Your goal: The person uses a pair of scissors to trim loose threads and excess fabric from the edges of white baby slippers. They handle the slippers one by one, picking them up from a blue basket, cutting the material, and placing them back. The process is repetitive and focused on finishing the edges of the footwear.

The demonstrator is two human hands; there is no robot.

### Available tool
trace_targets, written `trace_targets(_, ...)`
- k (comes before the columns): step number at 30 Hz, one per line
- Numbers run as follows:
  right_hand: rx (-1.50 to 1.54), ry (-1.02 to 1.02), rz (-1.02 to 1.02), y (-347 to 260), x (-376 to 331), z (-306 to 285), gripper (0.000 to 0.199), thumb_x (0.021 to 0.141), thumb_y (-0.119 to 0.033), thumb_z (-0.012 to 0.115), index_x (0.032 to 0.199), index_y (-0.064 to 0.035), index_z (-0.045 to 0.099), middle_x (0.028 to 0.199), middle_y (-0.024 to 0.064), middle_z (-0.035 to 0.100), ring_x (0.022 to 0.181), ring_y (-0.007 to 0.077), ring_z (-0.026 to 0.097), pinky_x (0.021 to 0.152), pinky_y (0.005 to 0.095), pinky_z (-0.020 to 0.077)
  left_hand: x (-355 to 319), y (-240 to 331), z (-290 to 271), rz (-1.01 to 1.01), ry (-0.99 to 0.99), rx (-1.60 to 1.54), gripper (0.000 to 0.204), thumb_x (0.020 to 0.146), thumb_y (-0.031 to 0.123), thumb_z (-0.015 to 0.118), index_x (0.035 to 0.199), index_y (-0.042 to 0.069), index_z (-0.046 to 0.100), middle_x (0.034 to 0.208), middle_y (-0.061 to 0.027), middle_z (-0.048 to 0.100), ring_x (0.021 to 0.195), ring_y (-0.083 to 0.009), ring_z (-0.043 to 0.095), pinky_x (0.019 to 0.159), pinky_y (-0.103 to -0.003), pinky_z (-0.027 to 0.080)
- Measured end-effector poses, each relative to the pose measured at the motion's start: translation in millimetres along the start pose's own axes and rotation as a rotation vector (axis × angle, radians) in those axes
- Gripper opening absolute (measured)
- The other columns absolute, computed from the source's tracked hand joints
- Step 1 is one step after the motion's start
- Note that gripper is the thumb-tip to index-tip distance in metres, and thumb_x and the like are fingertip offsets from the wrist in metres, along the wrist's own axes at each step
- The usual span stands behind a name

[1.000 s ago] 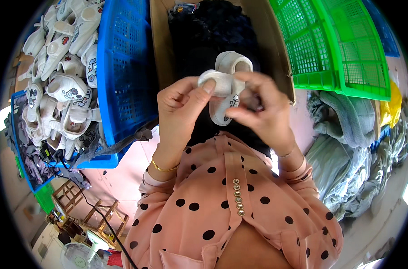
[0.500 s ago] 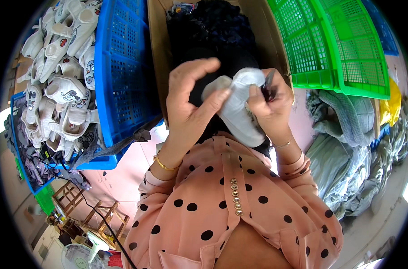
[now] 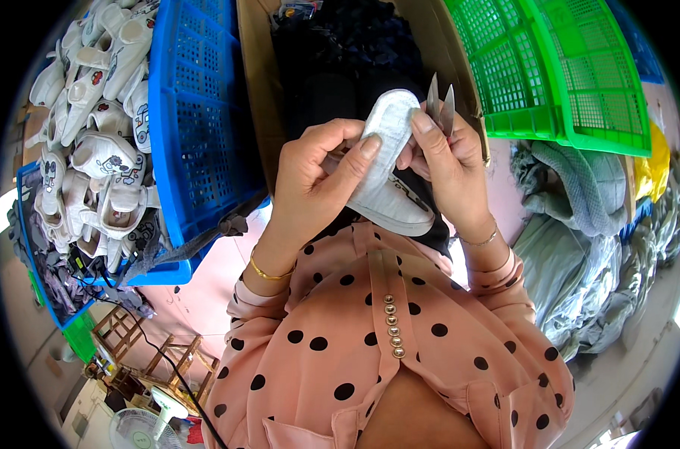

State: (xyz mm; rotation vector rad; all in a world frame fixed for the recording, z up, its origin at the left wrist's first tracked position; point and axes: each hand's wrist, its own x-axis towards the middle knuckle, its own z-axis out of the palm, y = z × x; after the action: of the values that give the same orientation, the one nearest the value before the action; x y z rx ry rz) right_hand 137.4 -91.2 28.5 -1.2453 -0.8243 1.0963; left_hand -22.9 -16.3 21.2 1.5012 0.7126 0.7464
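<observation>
The small white shoe (image 3: 388, 161) now shows its grey sole, toe toward twelve o'clock, where a second ago its straps faced up; the left hand (image 3: 317, 179) shifts to its nine o'clock edge; the right hand (image 3: 448, 161) now shows metal snips (image 3: 441, 101) at one o'clock.

Matt white shoe (image 3: 388, 161), its sole finely ribbed, looks like soft rubber or foam. Small snips (image 3: 441, 101) show dull grey metal blades. Blue crate (image 3: 198, 127) and green crate (image 3: 557, 67): glossy moulded plastic lattice. Box (image 3: 254, 90): plain matt cardboard.
</observation>
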Motion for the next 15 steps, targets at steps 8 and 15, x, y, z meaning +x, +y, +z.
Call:
trace_targets(8, -0.451, 0.074, -0.35, 8, 7, -10, 0.027, 0.087, -0.023, 0.073, 0.092, -0.0005, 0.06, 0.066, 0.0065, 0.058, 0.055, 0.0121, 0.055, 0.054, 0.0243, 0.0475, 1, -5, 4, -0.08, 0.016, -0.067, 0.016, 0.093, 0.014, 0.067, 0.098, -0.001, 0.069, 0.064, 0.0031, 0.058, 0.054, 0.0013, 0.045, 0.047, -0.016, 0.031)
trace_targets(15, -1.109, 0.337, -0.518, 24, 39, -48, 0.022, 0.08, -0.016, 0.075, 0.094, -0.0037, 0.063, 0.068, 0.0101, 0.063, 0.055, 0.0231, 0.063, 0.054, 0.03, 0.052, 0, -4, 7, -0.062, 0.091, 0.005, 0.016, 0.093, 0.013, 0.067, 0.095, -0.003, 0.069, 0.06, 0.0039, 0.056, 0.05, 0.0015, 0.041, 0.045, -0.017, 0.028)
